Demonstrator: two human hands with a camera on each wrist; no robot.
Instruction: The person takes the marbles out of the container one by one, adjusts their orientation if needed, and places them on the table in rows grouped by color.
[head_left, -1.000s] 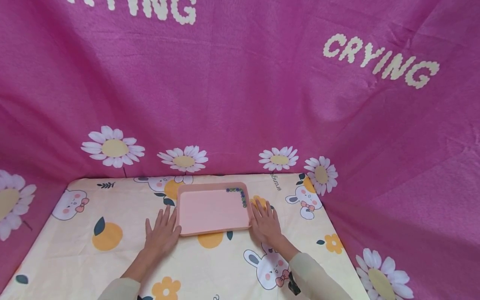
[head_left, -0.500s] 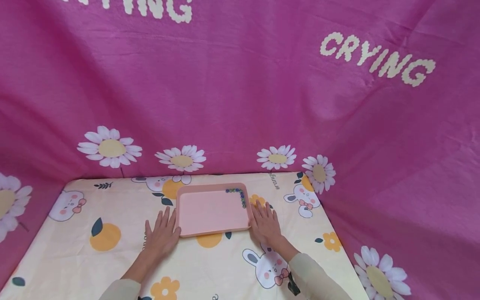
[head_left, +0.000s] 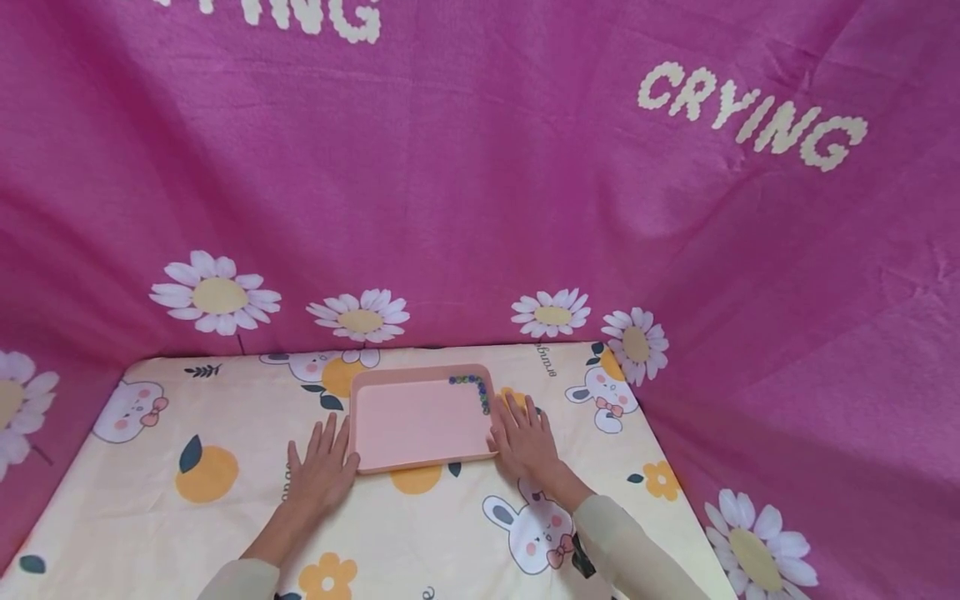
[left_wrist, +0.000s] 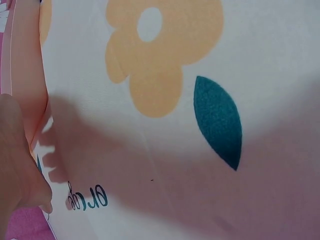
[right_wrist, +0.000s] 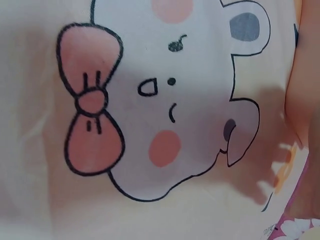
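A shallow pink tray (head_left: pixel 420 423) lies on the patterned cloth between my two hands. Several small blue and green round pieces, like marbles (head_left: pixel 482 392), line its far right corner in an L-shaped row. My left hand (head_left: pixel 322 471) is by the tray's left side, fingers straight and spread, thumb at the near left corner. On the opposite side, my right hand (head_left: pixel 528 442) has its fingers extended, with the thumb at the tray's right wall. The left wrist view catches part of the left hand (left_wrist: pixel 15 170) beside the tray wall (left_wrist: pixel 29 60). In the right wrist view, the tray wall (right_wrist: pixel 302 75) shows at the right edge.
A cream cloth (head_left: pixel 247 533) printed with rabbits, oranges and flowers covers the table. Magenta fabric (head_left: pixel 465 183) with daisies and lettering hangs behind it and along both sides.
My right hand has shifted slightly, its thumb now further over the tray's right edge. The left hand keeps its place beside the tray. The head view has drifted a little.
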